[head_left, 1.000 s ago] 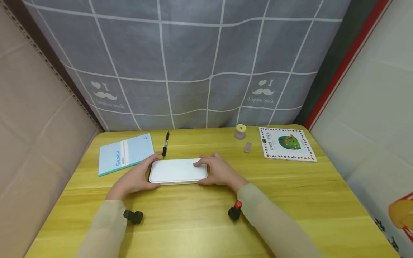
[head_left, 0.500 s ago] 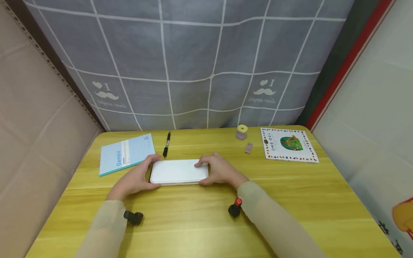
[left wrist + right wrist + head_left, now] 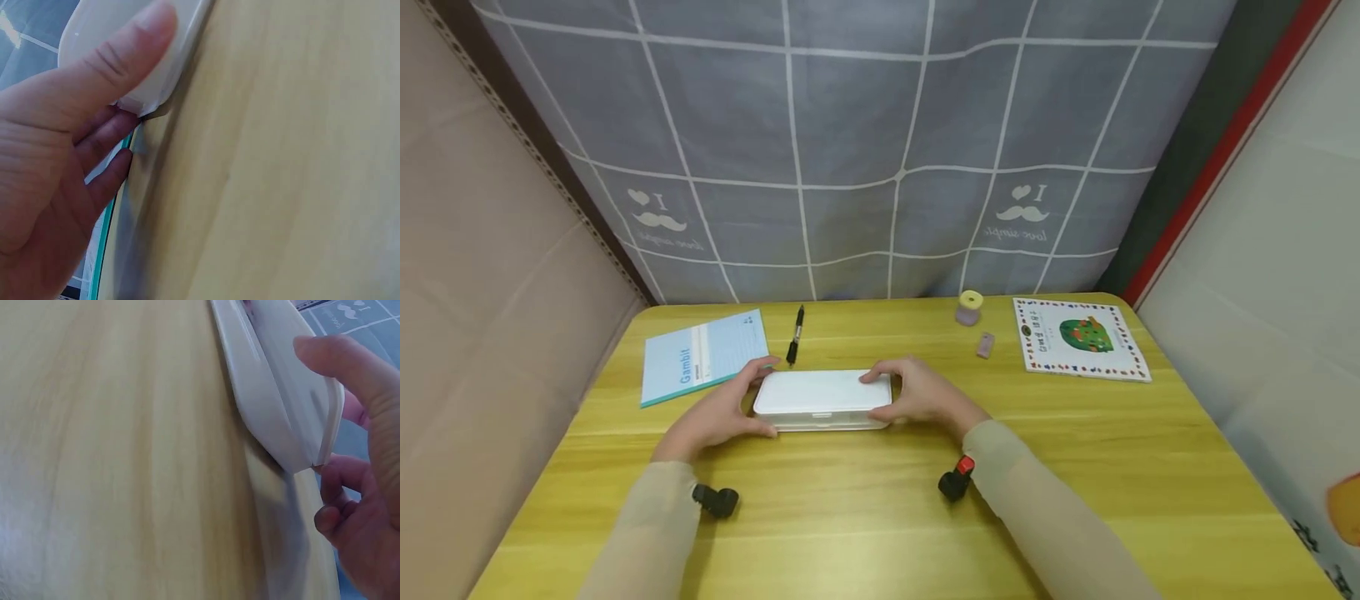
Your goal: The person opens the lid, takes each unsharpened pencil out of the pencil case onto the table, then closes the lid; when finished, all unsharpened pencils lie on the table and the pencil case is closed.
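A long white pencil case point(image 3: 823, 392) with a small front clasp lies in front of me between both hands. My left hand point(image 3: 718, 414) grips its left end, thumb at the front corner and fingers around the back. In the left wrist view, that thumb crosses the end of the case point(image 3: 140, 87). My right hand point(image 3: 925, 396) holds the right end, index finger over the top and thumb at the front edge of the lid. In the right wrist view, the lid point(image 3: 300, 375) stands at an angle from the base point(image 3: 256, 394). The inside is mostly hidden.
A blue notebook point(image 3: 703, 354) lies behind my left hand, with a black pen point(image 3: 795, 335) beside it. Back right are a yellow-and-purple round item point(image 3: 969, 308), a small mauve eraser-like block point(image 3: 985, 345) and a white picture booklet point(image 3: 1082, 337). A grey curtain hangs behind the wooden table point(image 3: 850, 517).
More of the pencil case's front face and its clasp now show, and the front of the lid has risen with my right thumb. The whole scene has shifted slightly rightward in view.
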Action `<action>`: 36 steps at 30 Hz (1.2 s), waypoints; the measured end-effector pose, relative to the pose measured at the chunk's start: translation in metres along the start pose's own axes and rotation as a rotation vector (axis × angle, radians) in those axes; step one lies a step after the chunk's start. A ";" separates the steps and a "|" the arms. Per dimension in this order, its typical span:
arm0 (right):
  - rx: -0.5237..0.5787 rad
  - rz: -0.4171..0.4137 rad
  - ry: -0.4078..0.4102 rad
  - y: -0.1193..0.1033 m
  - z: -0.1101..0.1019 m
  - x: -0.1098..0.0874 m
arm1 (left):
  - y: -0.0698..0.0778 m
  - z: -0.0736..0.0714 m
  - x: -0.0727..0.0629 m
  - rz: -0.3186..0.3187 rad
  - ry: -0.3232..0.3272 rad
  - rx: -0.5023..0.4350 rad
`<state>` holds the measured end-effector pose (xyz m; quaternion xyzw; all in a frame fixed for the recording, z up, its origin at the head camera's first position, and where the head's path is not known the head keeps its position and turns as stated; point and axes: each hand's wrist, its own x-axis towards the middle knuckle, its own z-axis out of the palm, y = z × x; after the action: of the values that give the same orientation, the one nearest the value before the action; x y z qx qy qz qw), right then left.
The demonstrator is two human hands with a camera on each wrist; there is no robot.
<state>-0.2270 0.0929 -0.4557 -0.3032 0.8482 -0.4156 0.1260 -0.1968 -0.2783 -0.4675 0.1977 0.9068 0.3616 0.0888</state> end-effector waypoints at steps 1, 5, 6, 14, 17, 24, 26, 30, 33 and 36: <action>0.030 0.013 -0.001 0.001 0.000 -0.001 | 0.000 0.000 0.000 -0.012 -0.009 -0.014; 0.132 0.026 -0.007 0.005 -0.002 -0.002 | -0.001 0.001 -0.001 -0.023 -0.021 -0.050; 0.165 0.029 -0.008 0.005 -0.002 -0.001 | -0.001 0.002 -0.002 -0.022 -0.017 -0.054; 0.361 0.192 0.068 0.003 -0.005 0.003 | 0.008 0.003 -0.005 -0.052 0.017 -0.010; 0.395 0.284 0.148 0.001 -0.004 0.007 | 0.011 0.005 -0.005 -0.047 0.010 -0.030; 0.424 0.415 0.235 -0.002 -0.004 0.019 | 0.009 0.005 -0.005 -0.033 0.010 -0.038; 0.423 0.447 0.252 -0.002 -0.004 0.024 | 0.009 0.004 -0.006 -0.031 0.004 -0.012; 0.382 0.478 0.286 -0.001 -0.004 0.030 | 0.009 0.001 -0.006 -0.027 -0.012 0.030; 0.381 0.481 0.308 0.003 -0.003 0.032 | 0.010 -0.001 -0.003 -0.030 -0.030 0.033; 0.390 0.482 0.314 0.008 -0.001 0.031 | 0.010 -0.001 0.000 -0.035 -0.055 0.021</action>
<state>-0.2547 0.0780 -0.4604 0.0034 0.8091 -0.5698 0.1441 -0.1939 -0.2724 -0.4601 0.1923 0.9111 0.3448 0.1181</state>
